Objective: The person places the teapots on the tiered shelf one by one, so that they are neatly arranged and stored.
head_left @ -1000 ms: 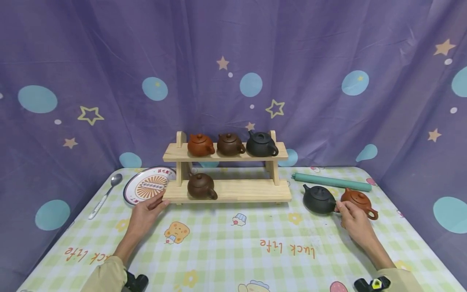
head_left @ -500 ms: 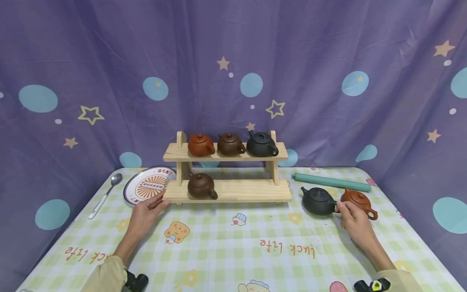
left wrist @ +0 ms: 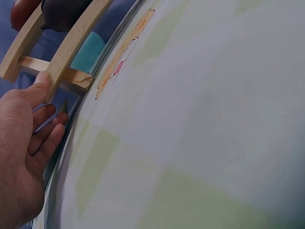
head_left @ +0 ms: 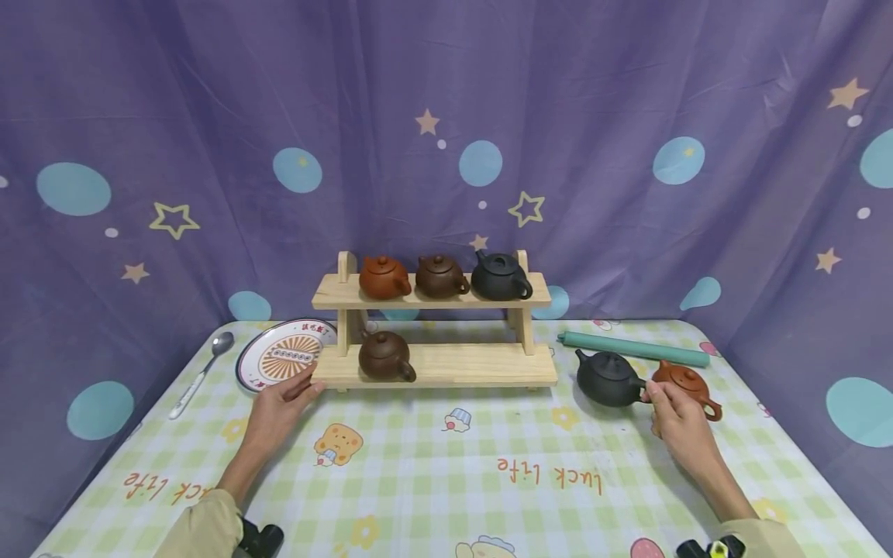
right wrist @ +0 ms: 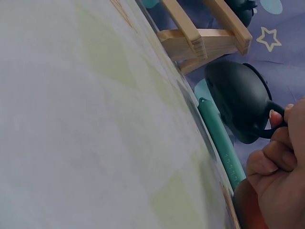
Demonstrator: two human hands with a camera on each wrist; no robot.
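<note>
My right hand (head_left: 681, 428) pinches the handle of a black teapot (head_left: 609, 379), spout pointing left. In the right wrist view the teapot (right wrist: 240, 98) hangs above the cloth. Just behind that hand sits an orange-brown teapot (head_left: 687, 385), partly covered by the fingers. My left hand (head_left: 277, 411) holds the left end of the two-tier wooden shelf (head_left: 481, 364), with the thumb on its front edge in the left wrist view. A dark brown teapot (head_left: 385, 356) stands on the lower tier. On the upper tier are an orange-brown teapot (head_left: 383, 279), a brown teapot (head_left: 440, 277) and a black teapot (head_left: 499, 277).
A patterned plate (head_left: 260, 380) lies left of the shelf, partly behind it, with a spoon (head_left: 202, 376) farther left. At the back right lies a green roll (head_left: 631, 348). Checked cloth covers the table (head_left: 446, 480); a purple curtain (head_left: 391, 93) hangs behind.
My right hand has raised the black teapot slightly off the cloth, and it has shifted a little to the left. The left hand and the shelf have stayed in place.
</note>
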